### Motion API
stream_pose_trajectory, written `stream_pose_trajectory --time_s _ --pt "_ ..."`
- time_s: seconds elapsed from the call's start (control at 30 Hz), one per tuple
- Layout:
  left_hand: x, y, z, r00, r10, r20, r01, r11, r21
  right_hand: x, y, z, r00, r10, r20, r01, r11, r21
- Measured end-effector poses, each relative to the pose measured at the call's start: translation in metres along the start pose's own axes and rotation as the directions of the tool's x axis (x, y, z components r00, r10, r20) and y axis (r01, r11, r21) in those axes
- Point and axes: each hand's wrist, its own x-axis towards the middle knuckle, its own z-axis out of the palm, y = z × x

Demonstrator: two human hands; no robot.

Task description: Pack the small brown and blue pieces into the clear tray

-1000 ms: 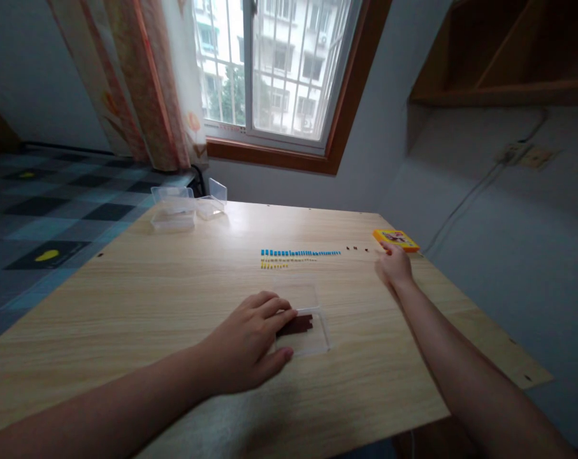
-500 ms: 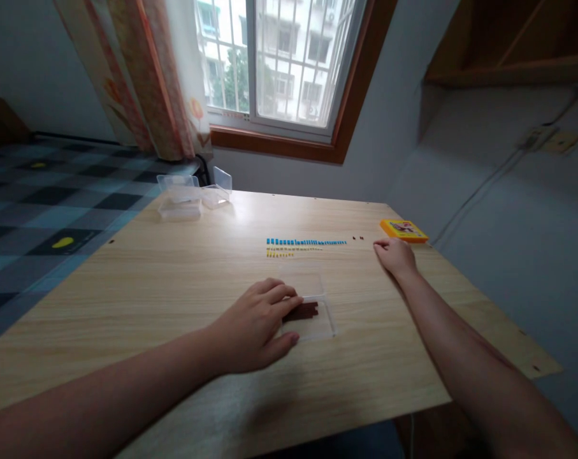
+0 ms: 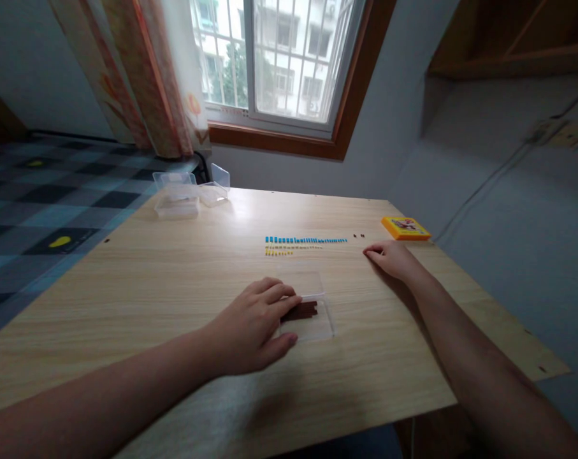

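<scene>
My left hand (image 3: 253, 325) rests flat on the wooden table (image 3: 183, 280), fingers spread, its fingertips on the left edge of a small clear plastic box (image 3: 312, 325) that holds dark brown pieces (image 3: 302, 311). My right hand (image 3: 389, 257) lies far right on the table, fingers curled and pinched low against the surface; what they hold, if anything, is too small to make out. Just beyond it lie two tiny dark pieces (image 3: 359, 236). A row of small blue pieces (image 3: 305, 240) and a shorter yellow row (image 3: 279, 252) lie in the middle.
A flat yellow box (image 3: 405, 227) sits at the far right edge. Clear plastic containers (image 3: 176, 196) with an open lid (image 3: 220, 176) stand at the far left corner. A bed with a checked cover (image 3: 54, 204) lies to the left, and a window is behind the table.
My right hand has drawn back from beside the yellow box toward the middle, and one dark piece near it is gone. The left hand has stayed on the clear box.
</scene>
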Motion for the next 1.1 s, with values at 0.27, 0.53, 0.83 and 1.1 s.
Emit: stream_pose_trajectory --time_s 0.27,0.53,0.83,1.1 --pt "0.000 -0.001 -0.001 1.000 0.001 -0.011 -0.001 1.000 0.002 -0.008 -0.016 0.000 0.989 -0.135 0.060 0.131 0.989 0.070" --pt "-0.001 -0.002 0.000 1.000 0.001 -0.014 -0.001 1.000 0.004 -0.006 -0.011 -0.004 0.998 -0.055 -0.018 0.057 0.995 0.080" --pt "0.000 0.000 -0.002 1.000 -0.007 -0.005 0.007 1.000 0.012 -0.010 -0.017 -0.001 0.996 -0.086 0.032 0.083 0.992 0.096" --pt "0.001 0.000 -0.001 1.000 -0.007 -0.012 0.007 1.000 0.001 -0.008 -0.018 0.001 0.988 -0.148 0.040 0.144 0.986 0.082"
